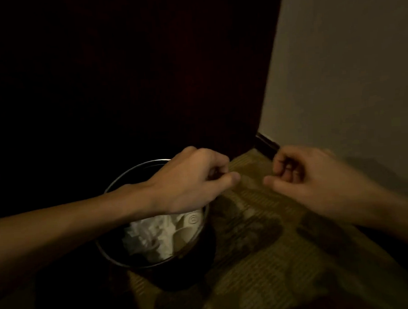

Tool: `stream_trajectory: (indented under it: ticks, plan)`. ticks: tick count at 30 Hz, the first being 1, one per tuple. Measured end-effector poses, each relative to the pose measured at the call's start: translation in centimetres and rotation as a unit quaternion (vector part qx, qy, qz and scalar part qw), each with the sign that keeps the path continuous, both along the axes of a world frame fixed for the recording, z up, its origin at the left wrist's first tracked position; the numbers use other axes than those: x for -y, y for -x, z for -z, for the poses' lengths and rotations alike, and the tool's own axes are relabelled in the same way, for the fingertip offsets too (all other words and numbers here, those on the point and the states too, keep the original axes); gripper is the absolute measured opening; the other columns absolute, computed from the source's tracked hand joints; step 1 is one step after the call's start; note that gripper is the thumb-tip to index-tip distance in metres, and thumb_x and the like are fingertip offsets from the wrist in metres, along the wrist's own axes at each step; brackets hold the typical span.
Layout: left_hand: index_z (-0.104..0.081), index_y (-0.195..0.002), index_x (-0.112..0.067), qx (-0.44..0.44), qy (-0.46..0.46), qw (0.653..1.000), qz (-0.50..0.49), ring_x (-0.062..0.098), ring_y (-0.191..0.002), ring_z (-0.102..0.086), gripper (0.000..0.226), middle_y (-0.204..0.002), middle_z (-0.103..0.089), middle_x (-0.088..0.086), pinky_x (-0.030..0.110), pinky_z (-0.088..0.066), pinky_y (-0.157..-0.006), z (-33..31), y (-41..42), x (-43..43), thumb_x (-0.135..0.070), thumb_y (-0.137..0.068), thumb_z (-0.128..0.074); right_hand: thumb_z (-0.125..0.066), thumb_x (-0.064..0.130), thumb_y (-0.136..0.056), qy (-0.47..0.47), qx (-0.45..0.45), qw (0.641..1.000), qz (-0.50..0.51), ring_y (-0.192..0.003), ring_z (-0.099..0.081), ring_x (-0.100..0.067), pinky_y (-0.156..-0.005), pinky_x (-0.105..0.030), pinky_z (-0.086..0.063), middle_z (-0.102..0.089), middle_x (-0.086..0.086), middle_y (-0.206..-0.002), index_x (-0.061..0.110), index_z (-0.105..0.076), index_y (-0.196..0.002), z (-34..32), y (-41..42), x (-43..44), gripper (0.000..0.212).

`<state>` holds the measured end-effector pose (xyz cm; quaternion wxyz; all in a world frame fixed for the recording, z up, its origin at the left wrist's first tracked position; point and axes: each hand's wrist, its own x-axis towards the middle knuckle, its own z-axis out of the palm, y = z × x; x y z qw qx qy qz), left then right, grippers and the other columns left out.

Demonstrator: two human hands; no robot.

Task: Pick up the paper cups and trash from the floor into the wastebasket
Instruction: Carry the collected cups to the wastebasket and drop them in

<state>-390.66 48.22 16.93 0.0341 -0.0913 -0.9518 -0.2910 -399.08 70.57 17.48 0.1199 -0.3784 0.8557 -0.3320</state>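
Note:
A round black wastebasket point(123, 260) with a metal rim stands on the patterned carpet at lower centre. Inside it lie crumpled white paper point(151, 238) and a pale paper cup point(188, 227). My left hand point(192, 181) hovers over the basket's far right rim, fingers curled, with nothing visible in it. My right hand point(302, 172) hangs above the carpet to the right of the basket, fingers also curled and nothing visible in them. The scene is dim.
A dark piece of furniture or curtain point(145, 74) fills the back and left. A pale wall point(348, 73) with a dark baseboard point(266, 143) runs along the right. The olive patterned carpet point(264, 258) spreads right of and below the basket.

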Motion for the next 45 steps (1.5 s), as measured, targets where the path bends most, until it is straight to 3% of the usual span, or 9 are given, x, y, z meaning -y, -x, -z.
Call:
stream_trajectory:
  ticks: [6, 8, 13, 19, 22, 25, 31, 37, 45]
  plan:
    - [-0.055, -0.068, -0.024, -0.015, 0.030, 0.977, 0.210, 0.008, -0.053, -0.055, 0.034, -0.056, -0.055, -0.009, 0.023, -0.038, -0.044, -4.4, 5.6, -15.6, -0.044, -0.095, -0.060, -0.075, 0.040, -0.066, -0.037, 0.025, 0.987, 0.156, -0.051, -0.056, -0.006, -0.051, -0.018, -0.049, -0.064, 0.011, -0.064, 0.046, -0.063, -0.081, -3.3, -2.0, -18.3, 0.021]
    - [-0.054, -0.065, -0.023, 0.005, 0.051, 0.964, 0.261, 0.004, -0.059, -0.055, 0.038, -0.058, -0.056, -0.009, 0.024, -0.037, -0.047, -2.4, 6.0, -21.9, -0.048, -0.093, -0.059, -0.066, 0.054, -0.069, -0.108, 0.039, 0.976, 0.185, -0.056, -0.061, -0.006, -0.052, -0.025, -0.053, -0.065, 0.015, -0.064, 0.045, -0.062, -0.080, -2.8, -4.4, -25.1, 0.015]
    - [-0.046, -0.061, -0.017, 0.107, 0.069, 0.926, 0.356, 0.003, -0.055, -0.048, 0.045, -0.052, -0.047, -0.007, 0.026, -0.035, -0.053, 6.2, 3.8, -34.9, -0.049, -0.090, -0.059, -0.046, 0.079, -0.071, -0.226, 0.114, 0.928, 0.275, -0.059, -0.058, -0.010, -0.056, -0.036, -0.048, -0.062, 0.014, -0.072, 0.040, -0.057, -0.086, 2.0, -11.8, -39.7, 0.043]
    - [-0.060, -0.073, -0.022, 0.246, 0.104, 0.836, 0.479, 0.005, -0.065, -0.057, 0.036, -0.070, -0.060, -0.008, 0.030, -0.047, -0.061, 15.3, 1.3, -50.2, -0.047, -0.097, -0.054, -0.069, 0.045, -0.080, -0.170, 0.200, 0.844, 0.467, -0.060, -0.058, -0.011, -0.057, -0.036, -0.048, -0.063, 0.002, -0.068, 0.028, -0.061, -0.071, 11.7, -21.5, -51.9, 0.021]
    - [-0.059, -0.076, -0.026, 0.257, 0.053, 0.861, 0.435, 0.012, -0.072, -0.061, 0.031, -0.076, -0.063, -0.007, 0.033, -0.051, -0.065, 19.2, -0.2, -57.9, -0.049, -0.096, -0.055, -0.074, 0.033, -0.081, -0.155, 0.197, 0.792, 0.557, -0.067, -0.059, -0.004, -0.060, -0.030, -0.048, -0.063, 0.003, -0.073, 0.028, -0.062, -0.079, 15.6, -24.4, -56.5, 0.013]
    - [-0.057, -0.092, -0.033, 0.256, 0.041, 0.881, 0.395, 0.015, -0.092, -0.062, 0.019, -0.094, -0.063, -0.009, 0.036, -0.052, -0.077, 22.6, -1.9, -63.6, -0.052, -0.092, -0.059, -0.074, 0.033, -0.083, -0.162, 0.170, 0.746, 0.623, -0.087, -0.060, -0.013, -0.075, -0.035, -0.048, -0.064, 0.001, -0.098, 0.021, -0.063, -0.101, 18.7, -26.0, -60.2, 0.024]
    - [-0.044, -0.129, -0.029, 0.225, 0.057, 0.908, 0.349, 0.022, -0.116, -0.048, 0.054, -0.121, -0.045, -0.001, 0.039, -0.043, -0.091, 26.6, -3.2, -70.4, -0.058, -0.087, -0.062, -0.071, 0.036, -0.085, -0.183, 0.156, 0.680, 0.693, -0.126, -0.043, -0.029, -0.102, -0.044, -0.039, -0.045, -0.011, -0.139, 0.019, -0.049, -0.135, 22.9, -26.4, -64.5, 0.057]
    - [-0.030, -0.146, -0.033, 0.199, 0.093, 0.904, 0.367, 0.027, -0.127, -0.043, 0.083, -0.139, -0.044, 0.003, 0.043, -0.039, -0.101, 28.6, -4.0, -74.1, -0.063, -0.078, -0.068, -0.073, 0.039, -0.083, -0.155, 0.159, 0.675, 0.704, -0.128, -0.044, -0.031, -0.103, -0.042, -0.037, -0.042, -0.013, -0.143, 0.013, -0.040, -0.139, 25.9, -25.8, -67.1, 0.070]
    - [-0.038, -0.141, -0.025, 0.219, 0.111, 0.908, 0.339, 0.026, -0.118, -0.053, 0.083, -0.131, -0.056, 0.005, 0.043, -0.046, -0.094, 29.2, -4.9, -75.0, -0.050, -0.074, -0.080, -0.076, 0.050, -0.077, -0.081, 0.202, 0.680, 0.701, -0.109, -0.052, -0.019, -0.083, -0.036, -0.044, -0.055, -0.005, -0.129, 0.018, -0.045, -0.133, 28.1, -25.0, -68.1, 0.072]
